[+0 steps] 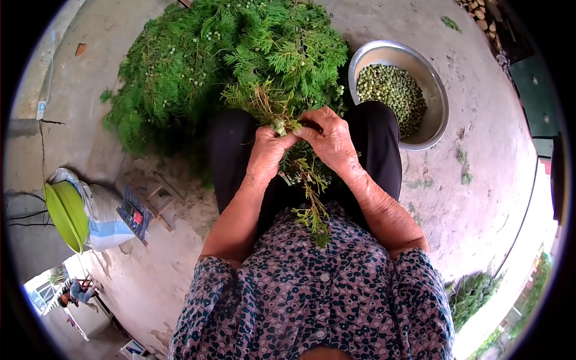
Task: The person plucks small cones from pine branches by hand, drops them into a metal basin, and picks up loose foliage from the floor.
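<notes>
Between my knees I hold a conifer sprig [264,105] with green and browned tips and small pale cones. My left hand [268,150] is closed round it, with a cone cluster [279,125] showing just above the fingers. The fingers of my right hand [331,141] are pinched on the same sprig, close against the left fingertips. A thin leafy part [312,192] hangs below my hands over the patterned shirt. Beyond my knees lies a large heap of green conifer branches [174,72]. A metal basin [441,90], right of my right knee, contains many small green cones [390,90].
At left are a small folding stool [159,198], a white sack [105,210] and a lime-green basin [66,216]. Another person [81,294] is far off at lower left. Stacked firewood [482,15] stands at upper right. Loose green bits [463,165] lie on the concrete floor.
</notes>
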Tool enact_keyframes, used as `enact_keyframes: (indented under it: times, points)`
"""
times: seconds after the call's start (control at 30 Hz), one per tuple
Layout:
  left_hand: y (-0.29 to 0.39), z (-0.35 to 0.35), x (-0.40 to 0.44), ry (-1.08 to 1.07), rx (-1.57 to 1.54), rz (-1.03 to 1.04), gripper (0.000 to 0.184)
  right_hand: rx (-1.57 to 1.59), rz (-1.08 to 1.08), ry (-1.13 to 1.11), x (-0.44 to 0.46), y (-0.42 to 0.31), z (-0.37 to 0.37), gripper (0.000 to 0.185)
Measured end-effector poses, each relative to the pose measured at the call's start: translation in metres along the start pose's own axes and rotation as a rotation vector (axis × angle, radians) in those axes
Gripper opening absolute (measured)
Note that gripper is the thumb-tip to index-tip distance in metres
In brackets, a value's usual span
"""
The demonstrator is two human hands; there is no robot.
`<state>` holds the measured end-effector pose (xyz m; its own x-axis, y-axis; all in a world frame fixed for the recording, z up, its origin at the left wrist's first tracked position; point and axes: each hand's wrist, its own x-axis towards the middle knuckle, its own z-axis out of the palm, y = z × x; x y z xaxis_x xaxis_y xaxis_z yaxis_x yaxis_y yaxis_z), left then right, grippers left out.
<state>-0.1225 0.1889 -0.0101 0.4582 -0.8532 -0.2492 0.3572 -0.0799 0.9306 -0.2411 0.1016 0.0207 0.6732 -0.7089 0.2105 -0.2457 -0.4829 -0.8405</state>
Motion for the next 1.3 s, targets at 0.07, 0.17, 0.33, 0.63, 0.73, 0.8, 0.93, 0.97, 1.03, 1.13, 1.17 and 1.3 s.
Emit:
enact_keyframes:
  times: [0.07, 0.17, 0.33, 0.63, 0.73, 0.8, 0.93, 0.97, 1.03, 1.13, 1.17, 1.3]
  points:
    - [-0.004, -0.001, 0.001, -0.005, 0.017, 0.006, 0.011, 0.009, -0.036, 0.006, 0.001, 0.004, 0.003, 0.027]
    - [0.01, 0.006, -0.004, -0.043, 0.047, 0.005, 0.009, 0.161, 0.087, -0.019, 0.002, 0.007, 0.001, 0.019]
    - [0.004, -0.003, -0.001, -0.125, -0.031, -0.1, 0.007, 0.978, 0.767, -0.097, 0.003, 0.017, -0.005, 0.017]
    - [0.002, -0.003, 0.005, 0.034, -0.096, -0.154, 0.007, 0.997, 0.459, 0.083, 0.016, 0.021, -0.055, 0.011]
    - [0.003, -0.004, 0.004, 0.017, -0.118, -0.151, 0.007, 1.825, 0.322, 0.419, 0.026, 0.029, -0.083, 0.023]
    - [0.004, 0.0, 0.003, 0.026, -0.116, -0.138, 0.005, 1.873, 0.155, 0.573, 0.028, 0.048, -0.093, 0.028]
    - [0.004, 0.002, 0.005, 0.048, -0.114, -0.135, 0.005, 1.741, 0.267, 0.743, 0.023, 0.073, -0.108, 0.021]
    - [0.004, 0.0, 0.006, 0.048, -0.113, -0.134, 0.005, 1.742, 0.266, 0.743, 0.02, 0.08, -0.109, 0.021]
    - [0.0, -0.002, 0.007, 0.043, -0.09, -0.133, 0.005, 1.673, 0.289, 0.583, 0.013, 0.091, -0.114, 0.02]
    - [0.0, 0.0, 0.009, 0.061, -0.072, -0.141, 0.006, 1.564, 0.206, 0.369, 0.008, 0.09, -0.126, 0.019]
    - [-0.002, -0.001, 0.01, 0.057, -0.074, -0.134, 0.007, 1.473, 0.274, 0.506, 0.008, 0.085, -0.128, 0.02]
    - [0.004, 0.002, 0.008, 0.073, -0.095, -0.145, 0.008, 0.632, -0.042, 0.9, 0.013, 0.03, -0.122, 0.015]
